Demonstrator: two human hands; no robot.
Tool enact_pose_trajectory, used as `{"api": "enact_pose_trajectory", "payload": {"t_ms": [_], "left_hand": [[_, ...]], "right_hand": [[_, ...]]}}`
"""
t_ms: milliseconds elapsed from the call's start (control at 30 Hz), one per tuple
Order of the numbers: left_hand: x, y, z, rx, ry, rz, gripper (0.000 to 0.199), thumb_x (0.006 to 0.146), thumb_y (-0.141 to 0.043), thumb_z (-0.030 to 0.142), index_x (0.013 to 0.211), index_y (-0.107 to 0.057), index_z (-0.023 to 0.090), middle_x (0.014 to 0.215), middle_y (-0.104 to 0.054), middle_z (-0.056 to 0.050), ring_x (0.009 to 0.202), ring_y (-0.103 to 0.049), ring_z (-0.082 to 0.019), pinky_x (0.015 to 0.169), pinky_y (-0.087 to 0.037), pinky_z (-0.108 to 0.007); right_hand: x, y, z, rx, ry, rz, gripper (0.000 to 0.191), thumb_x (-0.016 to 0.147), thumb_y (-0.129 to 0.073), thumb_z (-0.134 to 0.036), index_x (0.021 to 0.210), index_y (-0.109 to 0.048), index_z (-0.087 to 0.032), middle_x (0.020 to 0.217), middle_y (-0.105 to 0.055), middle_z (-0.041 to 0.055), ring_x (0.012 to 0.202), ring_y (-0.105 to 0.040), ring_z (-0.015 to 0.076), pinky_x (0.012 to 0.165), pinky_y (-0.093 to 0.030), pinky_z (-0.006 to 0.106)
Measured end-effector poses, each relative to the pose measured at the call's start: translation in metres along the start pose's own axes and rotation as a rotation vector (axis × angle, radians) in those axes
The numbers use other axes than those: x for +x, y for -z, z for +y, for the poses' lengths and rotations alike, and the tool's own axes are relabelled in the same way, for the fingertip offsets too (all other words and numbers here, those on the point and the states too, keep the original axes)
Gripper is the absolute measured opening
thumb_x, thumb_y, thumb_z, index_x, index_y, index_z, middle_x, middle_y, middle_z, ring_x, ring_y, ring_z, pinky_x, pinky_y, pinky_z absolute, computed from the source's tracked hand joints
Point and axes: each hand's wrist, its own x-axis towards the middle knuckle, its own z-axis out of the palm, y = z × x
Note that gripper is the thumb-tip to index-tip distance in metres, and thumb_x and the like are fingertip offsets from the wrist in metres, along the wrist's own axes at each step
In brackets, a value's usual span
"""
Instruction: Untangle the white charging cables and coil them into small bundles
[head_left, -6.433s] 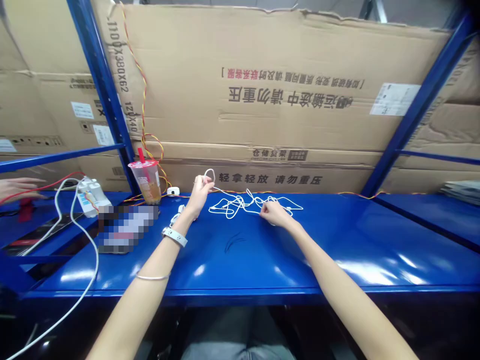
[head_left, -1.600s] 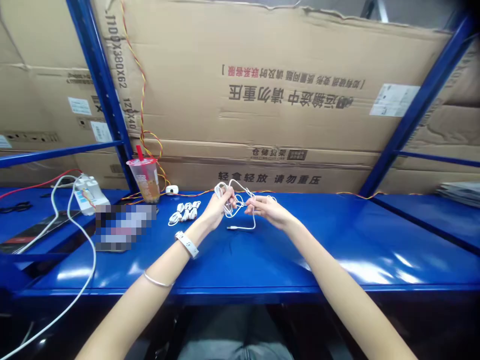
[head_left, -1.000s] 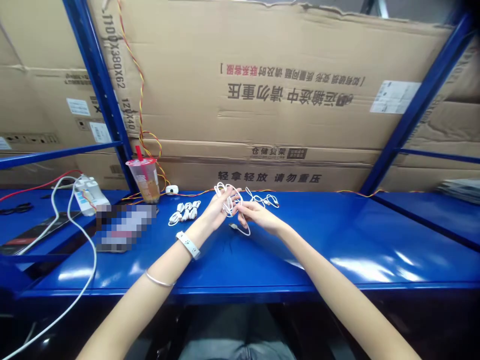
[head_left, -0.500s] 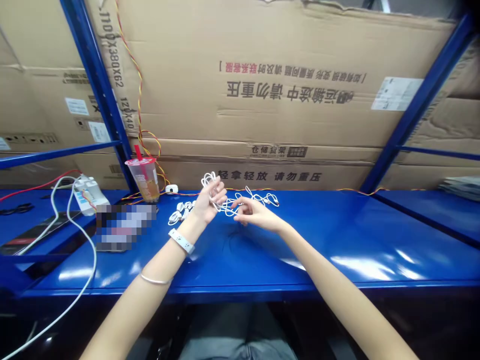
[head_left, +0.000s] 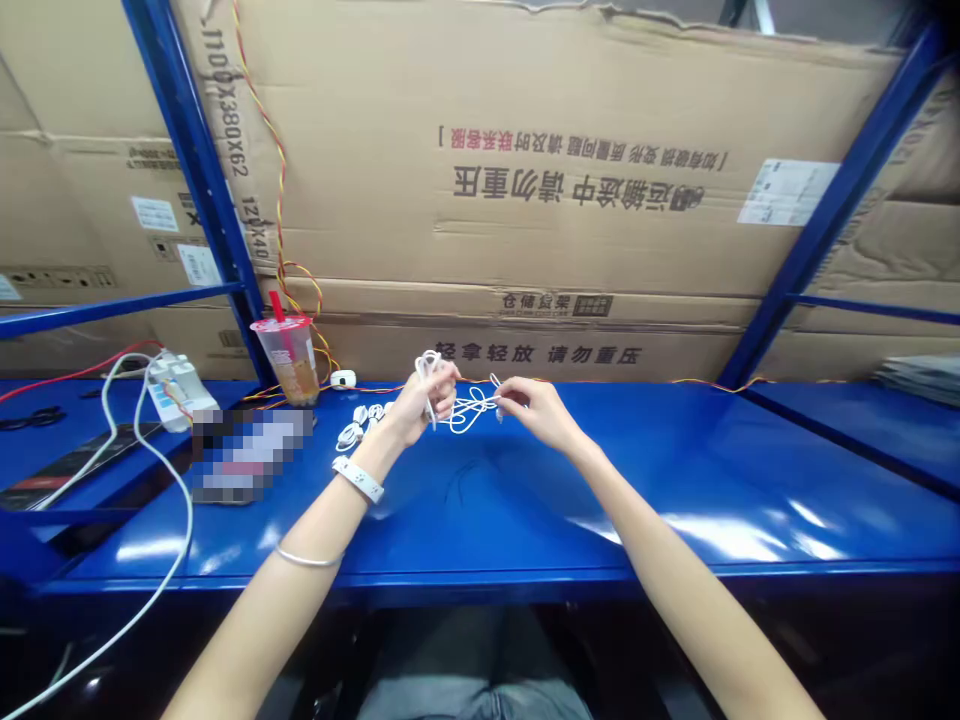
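My left hand [head_left: 420, 400] is closed round a looped white cable [head_left: 467, 409], with coils standing up above the fist. Loose loops of the cable lie on the blue shelf top between my hands. To the right, my right hand [head_left: 544, 413] pinches the cable between thumb and fingers, palm side turned down. Several coiled white cables [head_left: 350, 436] lie on the shelf just behind my left wrist, partly hidden by it.
A lidded drink cup [head_left: 289, 360] with a red straw stands at the back left. In front of it lies a blurred-out flat item [head_left: 251, 455]. A white power strip [head_left: 180, 390] sits further left. Cardboard [head_left: 585, 250] backs the blue shelf [head_left: 675, 460].
My right hand has moved right, away from my left hand, and its fingers now pinch the cable. My left fist has shifted only slightly; its coils have turned.
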Motion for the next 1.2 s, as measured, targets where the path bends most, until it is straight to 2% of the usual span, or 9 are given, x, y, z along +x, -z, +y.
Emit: {"api": "enact_pose_trajectory", "payload": {"t_ms": [167,333,433,533,633,767,867,1100,1200], "left_hand": [[-0.002,-0.005,-0.009,0.404,-0.040,0.001,0.040,0.078,-0.063,0.049,0.096,-0.064,0.013,0.066,-0.048,0.002,0.050,-0.040,-0.005,0.042,-0.028,-0.018],[-0.005,-0.014,-0.019,0.536,0.002,-0.168,0.044,0.073,-0.069,0.044,0.106,-0.058,0.017,0.084,-0.059,-0.002,0.066,-0.052,-0.010,0.052,-0.038,-0.019],[-0.005,-0.015,-0.027,0.519,-0.010,-0.227,0.044,0.066,-0.077,0.032,0.101,-0.054,0.017,0.087,-0.061,-0.001,0.075,-0.057,-0.012,0.064,-0.044,-0.023],[-0.005,-0.015,-0.032,0.513,-0.012,-0.235,0.036,0.068,-0.072,0.025,0.097,-0.052,0.016,0.086,-0.062,-0.001,0.077,-0.059,-0.012,0.072,-0.046,-0.026],[-0.006,-0.014,-0.033,0.491,0.051,-0.241,0.027,0.073,-0.065,0.020,0.096,-0.051,0.017,0.081,-0.061,0.000,0.071,-0.061,-0.012,0.068,-0.047,-0.026],[-0.008,-0.012,-0.031,0.332,0.184,-0.290,0.028,0.073,-0.061,0.018,0.098,-0.047,0.019,0.073,-0.058,0.003,0.062,-0.062,-0.013,0.064,-0.048,-0.028],[-0.009,-0.012,-0.031,0.273,0.227,-0.299,0.028,0.072,-0.063,0.020,0.095,-0.047,0.018,0.073,-0.058,0.002,0.060,-0.062,-0.014,0.061,-0.048,-0.028],[-0.006,-0.012,-0.037,0.415,0.157,-0.244,0.033,0.070,-0.061,0.017,0.098,-0.044,0.020,0.077,-0.056,0.003,0.066,-0.059,-0.011,0.066,-0.046,-0.027],[-0.004,-0.009,-0.039,0.485,0.141,-0.202,0.034,0.070,-0.057,0.015,0.102,-0.043,0.020,0.075,-0.054,0.004,0.067,-0.055,-0.011,0.066,-0.044,-0.026]], "right_hand": [[-0.001,0.002,-0.009,0.447,-0.168,-0.041,0.031,0.071,-0.072,-0.044,0.081,-0.061,-0.016,0.065,-0.067,0.0034,0.056,-0.062,0.0163,0.058,-0.050,0.029],[-0.003,-0.005,-0.013,0.590,-0.221,-0.048,0.031,0.068,-0.074,-0.042,0.076,-0.061,-0.015,0.064,-0.067,0.0043,0.057,-0.063,0.0155,0.058,-0.050,0.029],[-0.003,-0.013,-0.012,0.565,-0.259,-0.005,0.028,0.066,-0.074,-0.039,0.072,-0.060,-0.015,0.061,-0.066,0.0031,0.056,-0.061,0.0149,0.059,-0.050,0.029],[-0.003,-0.018,-0.012,0.480,-0.242,0.027,0.023,0.067,-0.072,-0.034,0.070,-0.060,-0.015,0.058,-0.062,0.0006,0.054,-0.057,0.0127,0.057,-0.047,0.027],[-0.003,-0.017,-0.013,0.427,-0.202,-0.001,0.020,0.070,-0.069,-0.031,0.079,-0.060,-0.015,0.062,-0.060,-0.0011,0.055,-0.055,0.0112,0.053,-0.043,0.024],[-0.004,-0.012,-0.017,0.393,-0.153,-0.097,0.031,0.070,-0.068,-0.028,0.098,-0.059,-0.017,0.085,-0.063,0.0017,0.062,-0.057,0.0102,0.055,-0.044,0.023],[-0.005,-0.012,-0.016,0.393,-0.108,-0.124,0.030,0.071,-0.067,-0.026,0.097,-0.057,-0.016,0.088,-0.062,0.0023,0.066,-0.058,0.0109,0.060,-0.048,0.025],[-0.007,-0.018,-0.011,0.349,-0.016,-0.080,0.017,0.076,-0.060,-0.023,0.090,-0.052,-0.018,0.083,-0.058,0.0002,0.066,-0.059,0.0117,0.060,-0.049,0.025],[-0.008,-0.020,-0.012,0.242,0.035,-0.075,0.013,0.079,-0.056,-0.021,0.091,-0.052,-0.019,0.078,-0.059,-0.0007,0.063,-0.057,0.0115,0.059,-0.047,0.025]]}}
